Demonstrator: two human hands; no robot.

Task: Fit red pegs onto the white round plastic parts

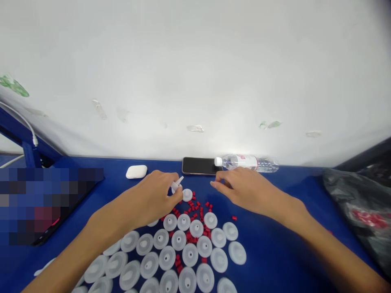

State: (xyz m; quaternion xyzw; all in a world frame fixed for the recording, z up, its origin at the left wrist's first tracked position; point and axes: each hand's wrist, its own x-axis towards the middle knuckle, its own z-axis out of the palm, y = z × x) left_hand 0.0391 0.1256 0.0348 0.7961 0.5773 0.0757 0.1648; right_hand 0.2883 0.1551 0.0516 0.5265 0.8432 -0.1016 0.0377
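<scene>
Spanning the blue worktop (275, 244), rows of round white plastic discs (183, 254) surround loose small red plastic caps (195, 207). The left hand (152, 199) pinches a slim white nozzle piece (177, 184), long axis pointing up-right toward the wall. The right hand (244, 189) hovers half-curled, holding nothing visible. Risk: a sweeping wrist could scatter caps.

Pixelated patch (45, 203) hides object at left; white discs (171, 260) cut off by bottom edge; left hand (152, 199) grip contents perhaps a nozzle.
</scene>
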